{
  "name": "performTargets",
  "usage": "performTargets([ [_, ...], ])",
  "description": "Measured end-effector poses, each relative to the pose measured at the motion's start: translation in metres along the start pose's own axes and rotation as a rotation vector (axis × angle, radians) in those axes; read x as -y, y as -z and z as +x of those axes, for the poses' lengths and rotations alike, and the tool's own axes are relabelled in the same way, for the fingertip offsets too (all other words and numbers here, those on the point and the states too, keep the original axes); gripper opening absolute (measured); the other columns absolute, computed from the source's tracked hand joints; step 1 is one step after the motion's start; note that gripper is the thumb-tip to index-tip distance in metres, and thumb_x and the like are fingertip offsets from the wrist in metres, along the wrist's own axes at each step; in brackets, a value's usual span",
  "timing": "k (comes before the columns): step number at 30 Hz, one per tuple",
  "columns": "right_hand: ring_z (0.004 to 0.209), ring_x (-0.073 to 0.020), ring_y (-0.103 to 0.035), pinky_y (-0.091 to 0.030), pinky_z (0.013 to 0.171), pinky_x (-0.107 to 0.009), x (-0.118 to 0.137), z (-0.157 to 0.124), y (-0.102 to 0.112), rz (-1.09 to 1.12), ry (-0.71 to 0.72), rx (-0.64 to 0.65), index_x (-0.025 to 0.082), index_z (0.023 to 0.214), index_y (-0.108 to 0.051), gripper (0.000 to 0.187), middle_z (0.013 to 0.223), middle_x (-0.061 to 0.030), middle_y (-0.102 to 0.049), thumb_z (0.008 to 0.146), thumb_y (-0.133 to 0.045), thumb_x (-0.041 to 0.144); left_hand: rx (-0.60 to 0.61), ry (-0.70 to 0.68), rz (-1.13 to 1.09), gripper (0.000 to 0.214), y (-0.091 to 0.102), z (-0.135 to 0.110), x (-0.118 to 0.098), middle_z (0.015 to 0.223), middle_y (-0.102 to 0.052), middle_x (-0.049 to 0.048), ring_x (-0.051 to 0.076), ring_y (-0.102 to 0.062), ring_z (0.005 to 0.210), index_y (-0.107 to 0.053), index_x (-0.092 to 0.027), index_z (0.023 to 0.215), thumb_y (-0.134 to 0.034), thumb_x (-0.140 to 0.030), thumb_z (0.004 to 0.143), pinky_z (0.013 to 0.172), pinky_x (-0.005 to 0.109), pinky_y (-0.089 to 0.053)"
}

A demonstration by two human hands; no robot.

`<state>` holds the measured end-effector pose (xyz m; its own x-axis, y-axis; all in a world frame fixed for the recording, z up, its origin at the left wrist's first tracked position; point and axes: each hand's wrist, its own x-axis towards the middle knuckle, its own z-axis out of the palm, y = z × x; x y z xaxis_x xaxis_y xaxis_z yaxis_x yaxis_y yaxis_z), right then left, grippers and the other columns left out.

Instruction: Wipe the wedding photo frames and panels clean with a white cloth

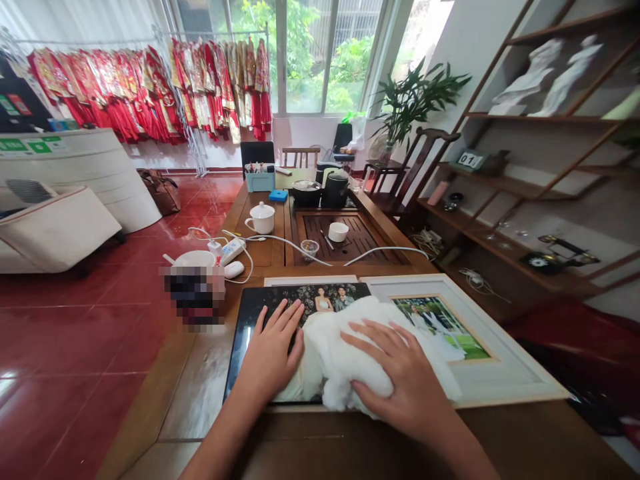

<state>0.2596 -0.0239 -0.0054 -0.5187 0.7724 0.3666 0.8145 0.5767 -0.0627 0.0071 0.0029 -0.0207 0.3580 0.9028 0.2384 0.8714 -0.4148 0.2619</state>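
Observation:
My left hand [274, 340] lies flat, fingers spread, on the left part of a dark glossy photo panel [240, 337] that shows a couple. A big wad of white cotton wadding [335, 340] covers much of the panel's right side and hides part of the picture. Fingers curled, my right hand [395, 363] grips this fluffy wad and presses it down on the panel. To the right lies a white-framed photo [515, 363] of a couple on grass, its left part overlapped by the wadding.
On the wooden table [187, 393] stand a lidded white cup [261, 218], a power strip [233, 252] and a white mouse [234, 269]. A white cable [280, 239] runs behind the pictures. Farther back are a tea tray [305, 223] and a black kettle [335, 190].

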Motion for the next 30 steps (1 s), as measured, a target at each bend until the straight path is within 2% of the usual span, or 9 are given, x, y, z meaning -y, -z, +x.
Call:
performTargets([
  [5,0.129,-0.0281,-0.046,-0.026,0.106,-0.049,0.0,-0.005,0.001,-0.011,0.018,0.012,0.037,0.14,-0.045,0.061,0.141,0.0013,-0.053,0.082,-0.06,0.048,0.027,-0.027,0.002,0.048,0.0,0.001,0.001,0.154,-0.036,-0.0018,0.023,-0.029,0.145,-0.036,-0.024,0.148,-0.036,-0.025,0.099,0.117,0.057,-0.023],
  [14,0.123,-0.0281,-0.05,-0.031,0.103,-0.052,-0.023,0.046,-0.01,0.032,-0.046,-0.028,0.034,0.135,-0.05,0.052,0.137,-0.0017,-0.057,0.085,-0.057,0.047,0.01,-0.031,-0.004,0.049,0.001,-0.001,0.001,0.154,-0.037,0.0004,0.024,-0.03,0.144,-0.037,-0.023,0.147,-0.038,-0.023,0.099,0.116,0.059,-0.024],
  [18,0.124,-0.0282,-0.05,-0.032,0.103,-0.052,-0.025,0.052,-0.013,0.034,-0.054,-0.045,0.033,0.133,-0.052,0.05,0.136,-0.0027,-0.057,0.085,-0.057,0.047,-0.004,-0.026,-0.001,0.049,0.002,-0.001,0.0,0.153,-0.039,0.0001,0.024,-0.031,0.143,-0.037,-0.025,0.147,-0.039,-0.023,0.098,0.116,0.058,-0.026],
  [22,0.126,-0.0279,-0.049,-0.03,0.104,-0.051,-0.019,0.042,-0.014,0.008,-0.055,-0.064,0.033,0.135,-0.051,0.052,0.137,-0.0028,-0.057,0.085,-0.057,0.047,-0.025,-0.003,0.004,0.048,0.001,-0.001,-0.001,0.152,-0.041,0.0003,0.024,-0.033,0.143,-0.04,-0.026,0.146,-0.04,-0.024,0.098,0.116,0.055,-0.027],
  [30,0.126,-0.0285,-0.049,-0.029,0.104,-0.049,0.0,-0.003,-0.004,-0.039,0.002,-0.045,0.036,0.139,-0.047,0.061,0.139,-0.0008,-0.054,0.081,-0.061,0.048,-0.004,0.002,0.006,0.047,0.0,0.0,-0.001,0.153,-0.038,-0.0017,0.022,-0.03,0.144,-0.038,-0.026,0.147,-0.038,-0.025,0.099,0.117,0.055,-0.024],
])
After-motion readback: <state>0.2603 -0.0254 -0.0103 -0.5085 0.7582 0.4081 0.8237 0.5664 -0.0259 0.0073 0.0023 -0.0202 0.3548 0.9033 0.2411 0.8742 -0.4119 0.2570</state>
